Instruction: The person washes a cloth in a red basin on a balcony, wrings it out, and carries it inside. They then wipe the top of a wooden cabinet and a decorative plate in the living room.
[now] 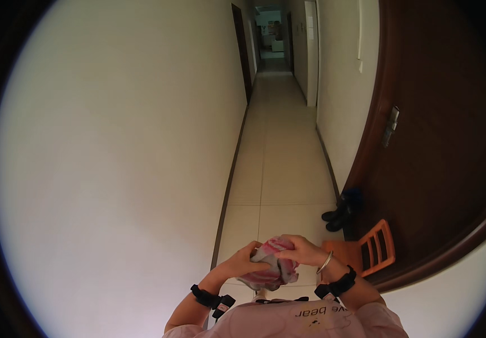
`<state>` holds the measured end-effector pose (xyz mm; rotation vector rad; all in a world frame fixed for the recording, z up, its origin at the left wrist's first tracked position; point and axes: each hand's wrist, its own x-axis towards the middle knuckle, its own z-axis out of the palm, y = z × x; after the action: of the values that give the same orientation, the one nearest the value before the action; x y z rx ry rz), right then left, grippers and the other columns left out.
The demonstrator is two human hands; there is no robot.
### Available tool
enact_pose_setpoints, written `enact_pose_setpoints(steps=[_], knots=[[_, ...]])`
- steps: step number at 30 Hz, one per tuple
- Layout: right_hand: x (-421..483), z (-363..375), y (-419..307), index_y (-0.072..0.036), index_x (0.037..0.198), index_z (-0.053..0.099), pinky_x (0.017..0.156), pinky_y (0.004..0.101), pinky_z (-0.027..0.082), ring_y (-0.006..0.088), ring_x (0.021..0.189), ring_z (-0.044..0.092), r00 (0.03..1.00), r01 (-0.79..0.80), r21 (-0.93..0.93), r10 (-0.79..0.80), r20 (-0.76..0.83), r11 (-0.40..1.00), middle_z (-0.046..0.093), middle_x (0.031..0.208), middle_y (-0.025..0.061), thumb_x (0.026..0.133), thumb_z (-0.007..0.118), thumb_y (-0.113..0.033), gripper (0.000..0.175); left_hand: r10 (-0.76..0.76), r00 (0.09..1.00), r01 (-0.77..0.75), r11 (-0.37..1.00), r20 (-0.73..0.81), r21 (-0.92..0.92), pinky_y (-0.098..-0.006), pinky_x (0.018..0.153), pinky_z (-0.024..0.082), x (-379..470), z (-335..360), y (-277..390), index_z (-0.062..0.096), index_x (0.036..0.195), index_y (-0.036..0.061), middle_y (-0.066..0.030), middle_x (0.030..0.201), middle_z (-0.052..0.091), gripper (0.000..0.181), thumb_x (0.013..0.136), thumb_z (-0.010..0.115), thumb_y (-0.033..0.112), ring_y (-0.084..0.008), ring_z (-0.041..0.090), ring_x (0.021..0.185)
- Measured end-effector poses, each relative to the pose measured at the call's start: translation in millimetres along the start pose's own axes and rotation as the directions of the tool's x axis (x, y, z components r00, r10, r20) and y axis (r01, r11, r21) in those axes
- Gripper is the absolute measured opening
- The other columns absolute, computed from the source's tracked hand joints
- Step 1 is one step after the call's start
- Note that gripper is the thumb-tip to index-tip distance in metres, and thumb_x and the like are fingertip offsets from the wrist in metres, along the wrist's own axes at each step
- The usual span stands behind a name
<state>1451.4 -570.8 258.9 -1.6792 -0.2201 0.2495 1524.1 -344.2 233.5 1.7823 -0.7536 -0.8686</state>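
Observation:
A crumpled cloth (270, 270) with pink and whitish-grey stripes is bunched in front of my body, above the floor. My left hand (243, 260) grips its left side, thumb across the front. On the upper right, my right hand (304, 250) pinches the folded cloth between thumb and fingers. Both hands hold it close together, and their far fingers are partly hidden behind the fabric. The cloth's exact kind cannot be told.
A small wooden chair (378, 249) stands at the right by a dark brown door (441, 139) with a metal handle (390, 126). Black boots (338, 215) stand beside the chair. A white wall (112, 169) runs along the left; the tiled corridor floor (285, 169) stretches ahead.

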Motion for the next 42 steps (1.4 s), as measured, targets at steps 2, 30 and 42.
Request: enact_pose_setpoints(steps=[2,30,42], knots=[[47,-21,-3,0.002,0.102,0.058,0.067,0.0267,0.048,0.0098,0.076,0.054,0.999,-0.028,-0.001,0.028,-0.045,1.000,0.061,0.085,0.0046,0.084,0.069,-0.024,0.034,-0.073,0.996,0.070,0.994,0.042,0.084,-0.0292,0.088,0.046,37,-43,-12,0.049,0.127,0.0013,-0.0100,0.112,0.061,0.053,0.083,0.070,0.022,-0.0146,0.056,0.100],[542,-504,5,0.002,0.126,0.047,0.079,0.0272,0.047,0.0144,0.090,0.058,0.952,0.119,-0.093,-0.087,0.293,0.989,0.060,0.101,0.0109,0.085,0.068,-0.029,0.055,0.107,0.994,-0.047,0.359,-0.009,-0.932,-0.0341,0.095,0.046,701,-366,10,0.040,0.136,0.0054,-0.0103,0.127,0.053,0.049,0.092,0.057,0.020,-0.0185,0.055,0.111],[755,-776,70,-0.010,0.131,0.046,0.091,0.0338,0.043,0.0176,0.111,0.052,0.829,-0.101,0.154,0.169,-0.533,0.983,0.056,0.121,0.0089,0.094,0.052,-0.042,0.049,0.340,0.940,-0.330,0.927,0.028,-0.180,-0.0418,0.107,0.033,952,-577,89,0.047,0.134,0.0162,-0.0130,0.135,0.048,0.050,0.094,0.040,0.045,-0.0322,0.045,0.124]])
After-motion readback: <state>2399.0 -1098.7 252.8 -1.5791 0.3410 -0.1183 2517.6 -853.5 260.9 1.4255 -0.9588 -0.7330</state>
